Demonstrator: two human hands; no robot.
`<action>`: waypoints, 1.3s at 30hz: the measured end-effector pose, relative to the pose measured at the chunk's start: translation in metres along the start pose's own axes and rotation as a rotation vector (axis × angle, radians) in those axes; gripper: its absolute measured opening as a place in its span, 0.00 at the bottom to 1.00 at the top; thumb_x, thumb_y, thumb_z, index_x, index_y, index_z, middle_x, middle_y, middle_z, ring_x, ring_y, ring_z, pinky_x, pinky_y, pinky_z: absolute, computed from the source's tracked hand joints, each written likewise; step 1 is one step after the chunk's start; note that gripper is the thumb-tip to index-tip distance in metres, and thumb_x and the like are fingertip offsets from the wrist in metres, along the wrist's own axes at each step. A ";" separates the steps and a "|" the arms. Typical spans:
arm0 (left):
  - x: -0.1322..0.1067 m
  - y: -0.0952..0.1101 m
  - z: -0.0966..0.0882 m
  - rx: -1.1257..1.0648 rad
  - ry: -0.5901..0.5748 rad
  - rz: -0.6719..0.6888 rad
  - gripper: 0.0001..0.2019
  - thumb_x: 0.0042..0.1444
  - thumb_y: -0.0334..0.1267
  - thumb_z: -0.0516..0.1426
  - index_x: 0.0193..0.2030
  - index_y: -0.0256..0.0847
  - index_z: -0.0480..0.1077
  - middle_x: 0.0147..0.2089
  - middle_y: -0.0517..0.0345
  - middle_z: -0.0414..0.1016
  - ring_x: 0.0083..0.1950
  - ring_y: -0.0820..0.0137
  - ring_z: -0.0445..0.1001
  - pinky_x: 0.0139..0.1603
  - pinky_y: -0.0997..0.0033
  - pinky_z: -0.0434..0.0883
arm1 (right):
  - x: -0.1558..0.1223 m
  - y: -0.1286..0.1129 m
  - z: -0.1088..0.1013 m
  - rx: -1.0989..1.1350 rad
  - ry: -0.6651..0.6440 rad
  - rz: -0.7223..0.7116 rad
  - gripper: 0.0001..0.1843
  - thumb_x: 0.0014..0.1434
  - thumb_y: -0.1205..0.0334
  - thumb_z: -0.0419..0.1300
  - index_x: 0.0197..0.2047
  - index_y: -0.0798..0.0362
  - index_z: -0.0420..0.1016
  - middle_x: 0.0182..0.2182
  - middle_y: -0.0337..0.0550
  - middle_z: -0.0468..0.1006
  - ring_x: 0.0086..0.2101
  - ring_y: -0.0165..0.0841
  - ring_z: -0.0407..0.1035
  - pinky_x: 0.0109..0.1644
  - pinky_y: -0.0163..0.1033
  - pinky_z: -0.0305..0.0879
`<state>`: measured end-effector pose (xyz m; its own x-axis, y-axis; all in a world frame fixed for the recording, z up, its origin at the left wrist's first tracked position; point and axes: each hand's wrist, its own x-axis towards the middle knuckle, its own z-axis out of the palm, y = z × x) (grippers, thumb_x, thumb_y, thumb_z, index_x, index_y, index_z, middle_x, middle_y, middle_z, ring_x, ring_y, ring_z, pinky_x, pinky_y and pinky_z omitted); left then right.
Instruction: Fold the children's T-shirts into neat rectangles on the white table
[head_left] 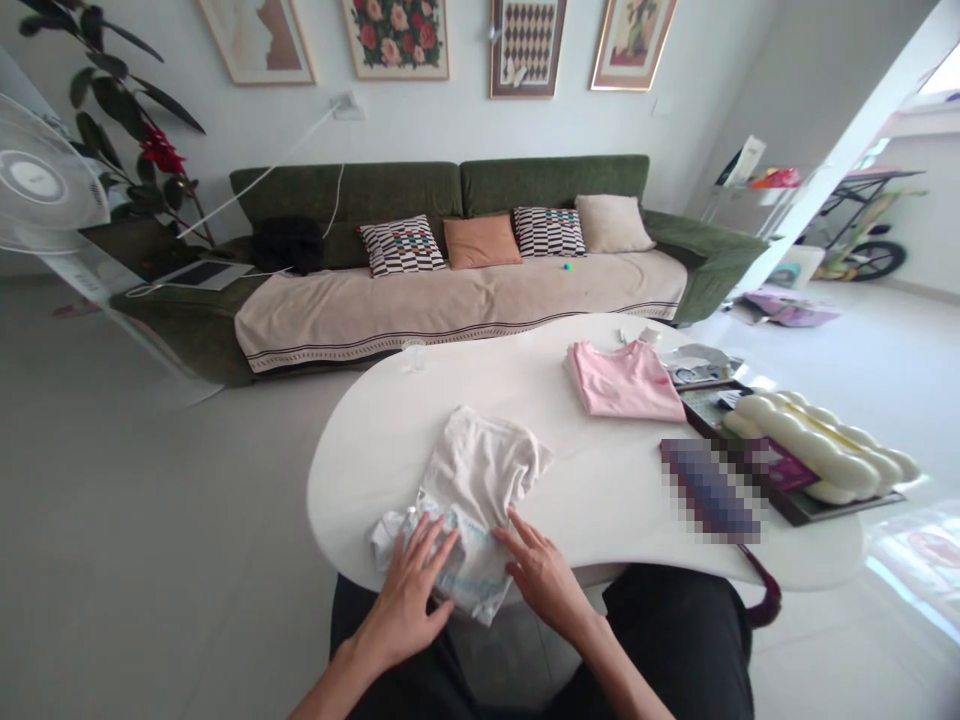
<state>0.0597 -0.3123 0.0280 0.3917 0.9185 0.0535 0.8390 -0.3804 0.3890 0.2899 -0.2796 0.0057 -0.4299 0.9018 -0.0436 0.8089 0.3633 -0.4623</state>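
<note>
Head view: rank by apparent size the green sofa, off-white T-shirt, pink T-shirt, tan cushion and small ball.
Green sofa; off-white T-shirt and pink T-shirt, too alike to rank, the off-white nearer the camera; tan cushion; small ball.

White kidney-shaped table (390,450) with cream shirt (480,465), pink shirt (624,380), tray (795,512)

Plastic bag (471,572) partly hidden, blurred object (709,490)

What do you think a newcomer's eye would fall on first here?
The white kidney-shaped table stands out, with the left hand and right hand on a clear plastic bag and crumpled white T-shirt at its near edge. A folded pink T-shirt lies beyond them, and a long green sofa stretches behind.
</note>
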 end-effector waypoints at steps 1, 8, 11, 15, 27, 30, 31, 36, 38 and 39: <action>-0.002 -0.013 -0.001 0.010 -0.006 -0.029 0.36 0.45 0.30 0.56 0.63 0.49 0.52 0.67 0.54 0.46 0.66 0.57 0.43 0.63 0.48 0.49 | 0.000 0.002 0.000 -0.002 0.023 0.015 0.26 0.53 0.74 0.47 0.54 0.50 0.64 0.58 0.50 0.59 0.55 0.38 0.57 0.53 0.43 0.59; 0.000 -0.057 -0.005 -0.066 -0.053 -0.024 0.24 0.48 0.35 0.57 0.55 0.50 0.65 0.58 0.54 0.64 0.58 0.61 0.62 0.58 0.57 0.59 | -0.011 -0.021 -0.001 0.003 0.167 -0.104 0.27 0.49 0.74 0.49 0.53 0.52 0.64 0.58 0.52 0.55 0.57 0.40 0.50 0.56 0.49 0.53; 0.012 -0.045 -0.014 -0.155 -0.048 -0.042 0.15 0.54 0.36 0.51 0.49 0.48 0.69 0.49 0.55 0.72 0.50 0.65 0.69 0.52 0.65 0.64 | -0.022 -0.051 0.010 0.075 0.155 -0.213 0.28 0.46 0.60 0.59 0.53 0.48 0.63 0.56 0.49 0.57 0.55 0.45 0.51 0.57 0.52 0.50; 0.038 -0.024 -0.028 -0.285 -0.068 -0.125 0.13 0.57 0.41 0.48 0.40 0.44 0.72 0.36 0.55 0.76 0.40 0.65 0.73 0.41 0.72 0.66 | -0.017 -0.060 0.024 0.136 0.243 -0.071 0.31 0.44 0.63 0.60 0.54 0.49 0.60 0.49 0.49 0.64 0.49 0.43 0.58 0.52 0.49 0.57; 0.099 -0.022 -0.099 -0.324 -0.040 -0.053 0.17 0.42 0.36 0.55 0.42 0.40 0.68 0.27 0.64 0.70 0.28 0.73 0.66 0.28 0.77 0.60 | 0.043 0.006 -0.124 0.538 0.578 0.101 0.12 0.54 0.57 0.51 0.36 0.54 0.70 0.25 0.37 0.70 0.28 0.30 0.63 0.29 0.31 0.58; 0.109 -0.022 -0.109 -0.421 0.133 -0.145 0.14 0.45 0.34 0.51 0.41 0.40 0.67 0.27 0.64 0.69 0.26 0.75 0.64 0.28 0.77 0.59 | 0.047 0.006 -0.139 0.476 0.609 0.130 0.15 0.54 0.54 0.51 0.43 0.52 0.68 0.25 0.36 0.70 0.26 0.30 0.63 0.28 0.31 0.57; 0.113 -0.020 -0.113 -0.477 0.173 -0.176 0.13 0.45 0.34 0.50 0.39 0.40 0.67 0.25 0.64 0.68 0.25 0.75 0.64 0.27 0.78 0.59 | 0.048 0.007 -0.142 0.451 0.623 0.131 0.18 0.54 0.54 0.51 0.46 0.51 0.66 0.25 0.36 0.70 0.26 0.30 0.63 0.29 0.31 0.58; 0.134 -0.006 -0.125 -0.926 0.184 -0.257 0.12 0.45 0.37 0.50 0.36 0.37 0.68 0.22 0.65 0.65 0.24 0.75 0.63 0.24 0.78 0.58 | 0.061 0.011 -0.148 0.378 0.674 0.071 0.16 0.56 0.56 0.49 0.47 0.51 0.64 0.30 0.38 0.69 0.25 0.27 0.61 0.32 0.32 0.59; 0.141 -0.001 -0.127 -1.065 0.114 -0.264 0.14 0.46 0.40 0.51 0.37 0.36 0.68 0.24 0.63 0.67 0.25 0.74 0.66 0.25 0.77 0.61 | 0.066 0.014 -0.150 0.374 0.665 0.051 0.12 0.56 0.57 0.49 0.39 0.52 0.68 0.32 0.40 0.69 0.28 0.27 0.62 0.34 0.32 0.59; 0.144 0.001 -0.130 -1.096 0.070 -0.269 0.15 0.47 0.42 0.51 0.38 0.35 0.68 0.26 0.62 0.68 0.26 0.73 0.67 0.27 0.76 0.63 | 0.068 0.016 -0.152 0.372 0.650 0.042 0.11 0.56 0.57 0.49 0.36 0.53 0.68 0.32 0.40 0.69 0.30 0.28 0.63 0.36 0.33 0.59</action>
<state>0.0674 -0.1667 0.1551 0.1975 0.9735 -0.1155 0.0954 0.0981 0.9906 0.3344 -0.1765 0.1296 0.0145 0.9115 0.4109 0.5811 0.3268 -0.7453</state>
